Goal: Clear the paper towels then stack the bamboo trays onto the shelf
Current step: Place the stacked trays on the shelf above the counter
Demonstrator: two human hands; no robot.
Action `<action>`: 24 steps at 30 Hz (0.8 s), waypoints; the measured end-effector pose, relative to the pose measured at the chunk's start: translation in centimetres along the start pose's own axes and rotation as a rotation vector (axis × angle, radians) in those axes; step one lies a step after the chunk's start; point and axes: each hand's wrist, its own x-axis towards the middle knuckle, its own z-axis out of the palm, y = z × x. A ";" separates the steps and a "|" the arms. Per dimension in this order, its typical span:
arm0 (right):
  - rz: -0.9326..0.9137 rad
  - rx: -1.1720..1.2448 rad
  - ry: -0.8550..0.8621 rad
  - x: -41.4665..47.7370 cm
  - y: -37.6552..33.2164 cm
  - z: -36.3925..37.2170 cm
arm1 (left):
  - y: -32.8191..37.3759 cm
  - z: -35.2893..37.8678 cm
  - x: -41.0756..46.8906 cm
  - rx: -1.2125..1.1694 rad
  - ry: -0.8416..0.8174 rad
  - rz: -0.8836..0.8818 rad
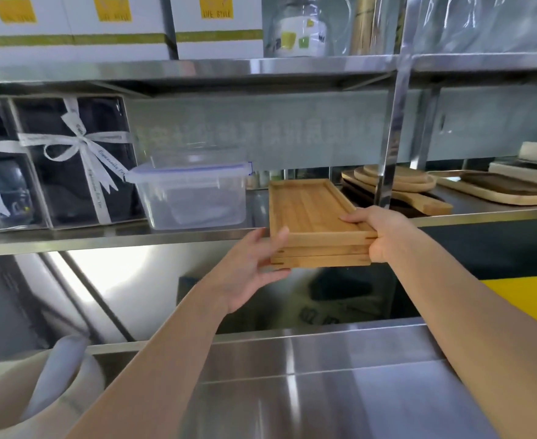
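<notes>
Item: stack of bamboo trays (318, 217), centre frame, far end over the steel shelf (118, 240), near end overhanging its front edge; you are mid-placement, step two of the task, no paper towels identifiable here. Grip: your left hand (254, 267) cups the near-left corner from below with fingers spread, your right hand (378, 236) is clamped on the near-right corner, thumb on the rim. Orientation: long axis runs front to back, pointing away between the clear plastic container (194, 194) at left and the upright post (387, 160) at right; next, likely slide it straight in.
</notes>
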 end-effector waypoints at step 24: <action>-0.480 -0.112 -0.320 0.7 4.4 -3.8 | -1.3 2.3 2.7 0.369 0.367 0.183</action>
